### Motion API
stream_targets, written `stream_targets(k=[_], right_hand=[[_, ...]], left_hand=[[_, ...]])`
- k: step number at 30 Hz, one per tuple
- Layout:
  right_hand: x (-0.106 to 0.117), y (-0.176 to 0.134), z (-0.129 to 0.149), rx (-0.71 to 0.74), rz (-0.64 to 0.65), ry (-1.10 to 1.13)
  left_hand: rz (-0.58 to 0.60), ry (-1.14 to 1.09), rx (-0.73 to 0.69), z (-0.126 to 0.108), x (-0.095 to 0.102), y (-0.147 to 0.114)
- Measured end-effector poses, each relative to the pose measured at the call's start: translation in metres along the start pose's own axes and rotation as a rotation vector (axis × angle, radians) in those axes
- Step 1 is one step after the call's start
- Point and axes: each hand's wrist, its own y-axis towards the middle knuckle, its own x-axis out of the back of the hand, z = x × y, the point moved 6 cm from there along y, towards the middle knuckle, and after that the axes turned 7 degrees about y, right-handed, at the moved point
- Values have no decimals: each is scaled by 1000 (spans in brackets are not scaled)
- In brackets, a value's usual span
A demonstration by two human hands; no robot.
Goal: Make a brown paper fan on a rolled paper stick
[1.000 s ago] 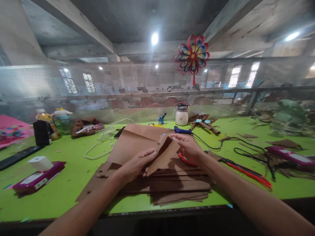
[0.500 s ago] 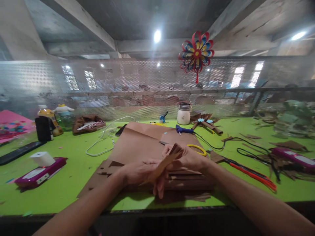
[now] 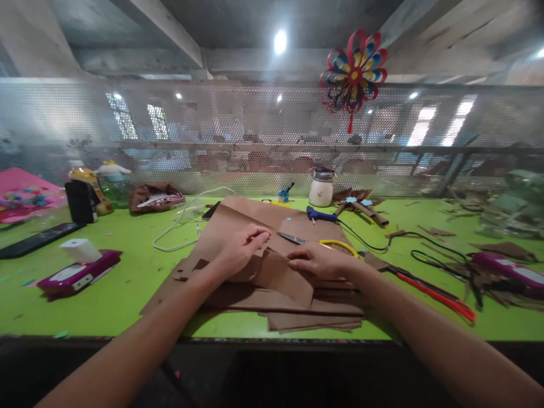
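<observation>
Left hand (image 3: 240, 250) loosely curled over brown paper sheet (image 3: 223, 226), can't tell if pinching. Small brown paper piece (image 3: 285, 277) on the stack between hands; loose hold could let it slide. Scissors (image 3: 292, 238) tips face left hand: nick risk. Right hand (image 3: 321, 260) at piece's edge, grip unclear.
</observation>
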Motion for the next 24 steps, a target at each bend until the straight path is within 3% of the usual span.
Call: stream_targets(k=[4, 8, 17, 24], right_hand=[[-2, 7, 4, 60, -73, -210], [-8, 9, 6, 79, -121, -345], [-10, 5, 4, 195, -128, -464], [-4, 0, -1, 185, -117, -483]], left_hand=[[129, 418, -286, -15, -27, -9], [162, 718, -350, -10, -43, -13], [174, 534, -330, 4, -43, -10], [243, 517, -266, 11, -45, -9]])
